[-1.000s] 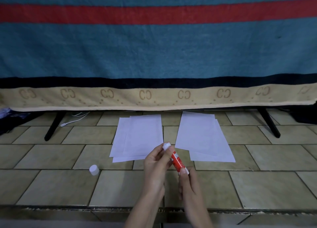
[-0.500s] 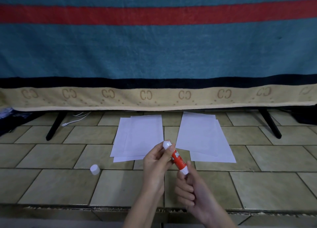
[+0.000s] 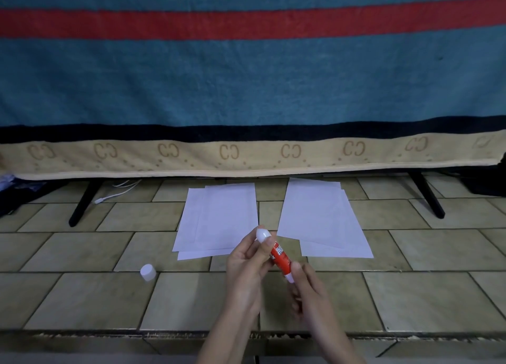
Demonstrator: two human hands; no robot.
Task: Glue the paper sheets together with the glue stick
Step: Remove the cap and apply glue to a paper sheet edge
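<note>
An uncapped red glue stick with its white glue tip pointing up-left is held over the tiled floor. My left hand grips its upper part near the tip. My right hand pinches its white base at the lower end. Two stacks of white paper lie flat on the tiles beyond my hands: the left paper stack and the right paper stack, each with sheets slightly offset. The glue stick's white cap lies on the floor to the left.
A blue, red-striped blanket with a beige border hangs across the back over black legs. A white cable lies under it at left. A dark step edge runs along the near tiles.
My right hand has shifted its fingers around the glue stick's base, its grip turning. The white glue tip stands a little further out. Papers and cap have not moved.
</note>
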